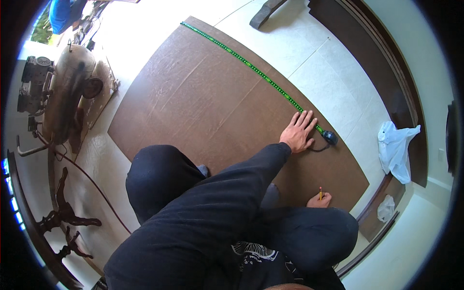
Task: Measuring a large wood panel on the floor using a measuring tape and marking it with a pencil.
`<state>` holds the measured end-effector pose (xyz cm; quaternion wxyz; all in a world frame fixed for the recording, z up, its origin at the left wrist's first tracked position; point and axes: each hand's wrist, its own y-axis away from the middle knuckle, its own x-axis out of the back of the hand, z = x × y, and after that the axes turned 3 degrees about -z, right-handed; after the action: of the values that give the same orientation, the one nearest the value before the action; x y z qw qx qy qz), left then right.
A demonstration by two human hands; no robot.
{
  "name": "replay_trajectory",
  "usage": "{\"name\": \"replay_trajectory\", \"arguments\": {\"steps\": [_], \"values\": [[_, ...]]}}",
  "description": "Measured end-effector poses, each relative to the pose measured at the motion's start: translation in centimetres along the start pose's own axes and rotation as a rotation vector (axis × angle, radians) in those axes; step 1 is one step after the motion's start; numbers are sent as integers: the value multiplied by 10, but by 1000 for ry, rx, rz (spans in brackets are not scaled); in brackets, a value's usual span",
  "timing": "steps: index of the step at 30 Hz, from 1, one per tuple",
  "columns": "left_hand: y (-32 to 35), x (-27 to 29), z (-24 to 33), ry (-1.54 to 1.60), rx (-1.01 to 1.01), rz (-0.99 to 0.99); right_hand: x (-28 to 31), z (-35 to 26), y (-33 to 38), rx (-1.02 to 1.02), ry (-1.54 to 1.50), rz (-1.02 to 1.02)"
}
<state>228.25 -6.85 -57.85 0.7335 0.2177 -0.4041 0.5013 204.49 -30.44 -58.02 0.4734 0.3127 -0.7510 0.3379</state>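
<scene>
A large brown wooden board (193,92) lies flat on the floor beneath me. Along its far right side runs a green tape measure blade (249,64), pulled out from a dark case (330,137) with a black strap near the right edge. My left hand (298,132) lies flat across the blade close to the case, palm down with fingers stretched out. Lower down, beside my right knee, my right hand (320,200) is closed around a yellow pencil (320,193), its end pointing up. My knee hides part of that hand.
An air compressor (70,92) stands at the left with a hose (99,186) trailing along the floor. Dark carved wooden furniture (72,217) is at lower left. A white plastic bag (396,147) hangs at right, and a wooden leg (266,13) stands at the top.
</scene>
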Motion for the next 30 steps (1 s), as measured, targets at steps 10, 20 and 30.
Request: {"name": "replay_trajectory", "arguments": {"steps": [10, 20, 30], "values": [[-1, -1, 0, -28, -1, -32, -7, 11, 0, 4, -20, 19], [0, -2, 0, -3, -14, 33, -3, 5, 0, 24, 22, 24], [-1, -2, -1, -22, 5, -40, -2, 4, 0, 33, -52, 20]]}}
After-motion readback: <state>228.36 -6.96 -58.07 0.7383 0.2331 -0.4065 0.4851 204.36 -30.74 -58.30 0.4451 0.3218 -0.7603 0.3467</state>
